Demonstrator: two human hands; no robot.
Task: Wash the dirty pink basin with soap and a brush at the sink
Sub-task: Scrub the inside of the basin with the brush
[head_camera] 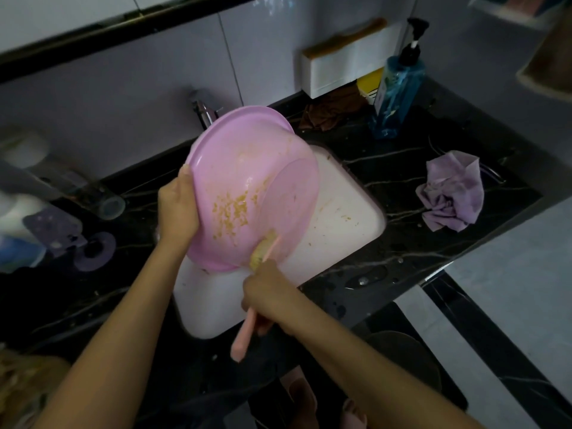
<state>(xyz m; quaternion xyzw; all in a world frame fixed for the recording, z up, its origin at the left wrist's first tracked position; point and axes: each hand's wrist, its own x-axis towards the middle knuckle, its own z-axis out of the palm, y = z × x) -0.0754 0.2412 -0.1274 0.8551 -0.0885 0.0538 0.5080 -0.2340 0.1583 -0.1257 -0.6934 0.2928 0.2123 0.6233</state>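
Head view, left hand [178, 209] fingers gripping round smeared pink plastic basin [247, 168], right hand [266, 292] fingers clasping bristly brush [243, 339]

Black marbled counter [402, 243] (white sink [340, 212] set in) bears a blue pump bottle [396, 94], lilac cloth [452, 190], brown rag [331, 114].

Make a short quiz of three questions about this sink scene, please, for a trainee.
1. True or false: the left hand grips the rim of the pink basin, which is held tilted over the sink.
2. Choose one. The right hand holds the brush by: A its handle; B its bristles; C it does not hold it.
3. Short answer: what colour is the pump bottle on the counter?

Key: 1 true; 2 A; 3 blue.
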